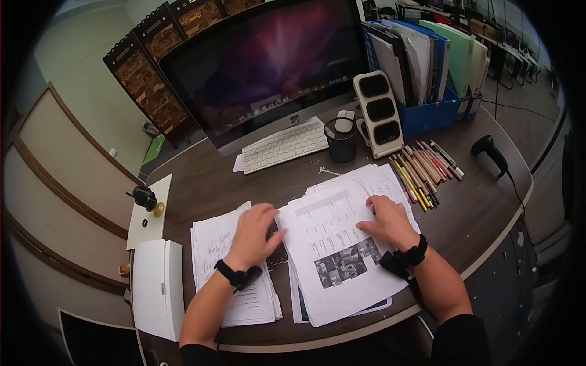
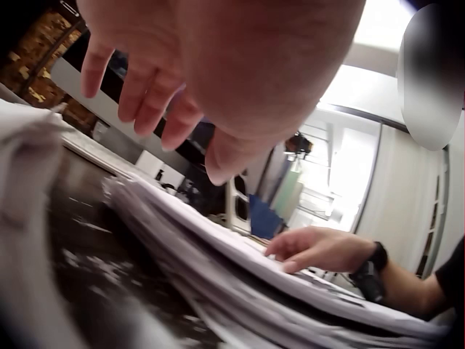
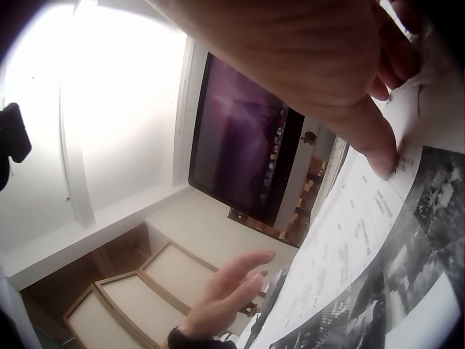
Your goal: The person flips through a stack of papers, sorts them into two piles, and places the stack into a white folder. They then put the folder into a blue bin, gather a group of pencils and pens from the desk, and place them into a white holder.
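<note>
A thick pile of printed sheets lies in front of me, its top page showing a table and dark photos. My right hand rests on the pile's right side. In the right wrist view, its thumb touches the printed top page beside the photos. My left hand hovers over the gap between this pile and a second stack of papers at the left, fingers loosely extended and holding nothing. The left wrist view shows its palm and fingers above the layered edges of the pile.
Loose pencils lie right of the pile, with a handheld scanner beyond. Behind stand a keyboard, a mesh cup, a three-slot holder, a monitor and a blue file box. A white box sits left.
</note>
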`<state>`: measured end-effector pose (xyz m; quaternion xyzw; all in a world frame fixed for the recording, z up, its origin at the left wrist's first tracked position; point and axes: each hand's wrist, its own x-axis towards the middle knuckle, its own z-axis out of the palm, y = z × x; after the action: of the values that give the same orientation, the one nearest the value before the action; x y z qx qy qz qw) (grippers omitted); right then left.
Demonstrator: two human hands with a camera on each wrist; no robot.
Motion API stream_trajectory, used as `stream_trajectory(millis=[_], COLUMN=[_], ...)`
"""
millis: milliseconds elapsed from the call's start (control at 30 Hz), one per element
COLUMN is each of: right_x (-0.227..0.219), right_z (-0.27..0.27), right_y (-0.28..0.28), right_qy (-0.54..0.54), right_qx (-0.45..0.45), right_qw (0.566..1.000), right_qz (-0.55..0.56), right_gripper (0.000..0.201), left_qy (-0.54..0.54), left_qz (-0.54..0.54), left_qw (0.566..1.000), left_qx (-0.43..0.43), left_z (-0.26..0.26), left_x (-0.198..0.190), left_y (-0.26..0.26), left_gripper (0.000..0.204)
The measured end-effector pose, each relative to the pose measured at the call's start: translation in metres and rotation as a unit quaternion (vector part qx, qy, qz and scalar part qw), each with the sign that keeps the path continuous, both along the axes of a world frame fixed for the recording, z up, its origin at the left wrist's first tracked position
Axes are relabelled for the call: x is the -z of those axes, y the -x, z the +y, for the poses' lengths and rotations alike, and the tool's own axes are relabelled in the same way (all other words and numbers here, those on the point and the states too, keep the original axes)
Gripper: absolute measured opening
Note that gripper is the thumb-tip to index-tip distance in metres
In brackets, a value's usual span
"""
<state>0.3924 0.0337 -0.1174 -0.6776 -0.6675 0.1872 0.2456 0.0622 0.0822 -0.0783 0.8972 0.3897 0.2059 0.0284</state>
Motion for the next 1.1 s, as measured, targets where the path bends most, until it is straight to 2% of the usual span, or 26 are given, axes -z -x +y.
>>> stream_trajectory(millis=[100, 133, 267, 367, 433, 500, 567, 633, 700, 800, 867, 900, 967, 1067, 1100], right_x=[0.002, 0.003, 0.007, 0.002, -0.002, -0.004, -0.011, -0.023, -0.024, -0.025, -0.028, -0.031, -0.032, -0.029, -0.031], right_z=[0.002, 0.002, 0.006, 0.006, 0.005, 0.006, 0.004, 0.000, 0.002, 0.003, 0.005, 0.006, 0.008, 0.009, 0.007], right_y=[0.001, 0.001, 0.003, 0.004, 0.004, 0.002, 0.001, 0.002, -0.003, -0.008, -0.012, -0.014, -0.019, -0.019, -0.018], right_qy=[0.000, 0.004, -0.004, 0.010, -0.017, -0.034, -0.050, 0.010, 0.017, 0.020, 0.017, 0.029, 0.042, 0.045, 0.012], right_qx=[0.002, 0.002, 0.005, 0.011, 0.009, -0.010, -0.030, 0.005, -0.014, -0.036, -0.039, -0.044, -0.050, -0.056, -0.052], right_qw=[1.000, 1.000, 1.000, 1.000, 0.997, 0.997, 0.997, 0.996, 0.995, 0.990, 0.986, 0.986, 0.986, 0.990, 0.997], right_qz=[-0.009, -0.009, -0.009, 0.024, 0.076, 0.064, 0.051, 0.084, 0.095, 0.133, 0.159, 0.158, 0.156, 0.121, 0.050], right_gripper=[0.054, 0.055, 0.056, 0.055, 0.047, 0.042, 0.037, 0.028, 0.027, 0.025, 0.024, 0.024, 0.025, 0.027, 0.029], left_qy=[0.062, 0.096, 0.108, 0.104, 0.102, 0.101, 0.099, 0.101, 0.104, 0.105, 0.100, 0.100, 0.149, 0.154, 0.155], left_qz=[0.107, 0.167, 0.244, 0.247, 0.247, 0.249, 0.243, 0.238, 0.233, 0.216, 0.146, 0.145, 0.021, -0.001, -0.002], left_qw=[0.989, 0.977, 0.958, 0.958, 0.958, 0.958, 0.959, 0.961, 0.962, 0.966, 0.982, 0.982, 0.987, 0.988, 0.988], left_qx=[0.077, 0.086, 0.105, 0.107, 0.106, 0.105, 0.104, 0.102, 0.102, 0.096, 0.070, 0.070, 0.060, 0.030, 0.028], left_z=[-0.040, -0.048, -0.060, -0.059, -0.059, -0.060, -0.061, -0.061, -0.062, -0.067, -0.072, -0.073, -0.074, -0.082, -0.085], left_x=[-0.012, -0.012, 0.000, 0.003, 0.006, 0.007, 0.007, 0.009, 0.009, 0.001, -0.006, -0.008, -0.013, -0.019, -0.021], left_y=[-0.021, -0.023, -0.024, -0.024, -0.024, -0.024, -0.024, -0.023, -0.023, -0.024, -0.024, -0.022, -0.017, -0.013, -0.011], left_gripper=[0.060, 0.074, 0.086, 0.086, 0.086, 0.086, 0.086, 0.086, 0.087, 0.082, 0.068, 0.068, 0.054, 0.049, 0.049])
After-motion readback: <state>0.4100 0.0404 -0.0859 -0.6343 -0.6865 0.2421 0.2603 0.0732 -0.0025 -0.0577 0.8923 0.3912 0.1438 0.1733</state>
